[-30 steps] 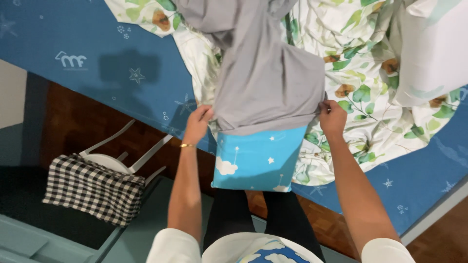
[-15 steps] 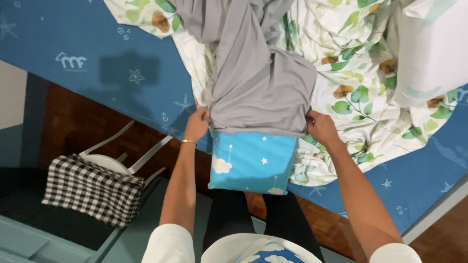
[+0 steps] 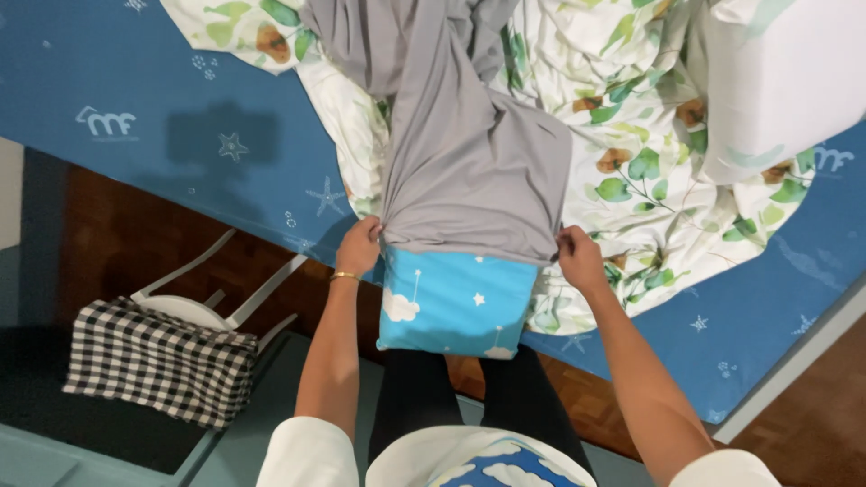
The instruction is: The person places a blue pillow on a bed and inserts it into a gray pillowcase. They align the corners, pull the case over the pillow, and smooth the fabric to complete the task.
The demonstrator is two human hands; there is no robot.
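Your left hand (image 3: 358, 245) pinches the left corner of the grey case (image 3: 469, 171). Your right hand (image 3: 577, 257) pinches the right corner. The fingers of both hands are closed tight on the cloth edge.

The pillow (image 3: 456, 302) is bright blue with white clouds and stars. It sits right in the middle, between your two hands. Its top part is inside the case. Its bottom part sticks out at 6 o'clock, over your dark legs (image 3: 460, 401).

The case runs up from your hands toward 12 o'clock and lies on the bed (image 3: 135, 117). The bed has a blue sheet with little stars. A white sheet (image 3: 649, 153) with green leaves lies crumpled under and beside the case, out toward 2 o'clock. A white pillow (image 3: 785, 81) sits at 2 o'clock, on the leafy sheet.

At 8 o'clock, down on the floor, a white chair (image 3: 194, 302) stands near the bed. A black and white checked cloth (image 3: 158, 361) lies on it.
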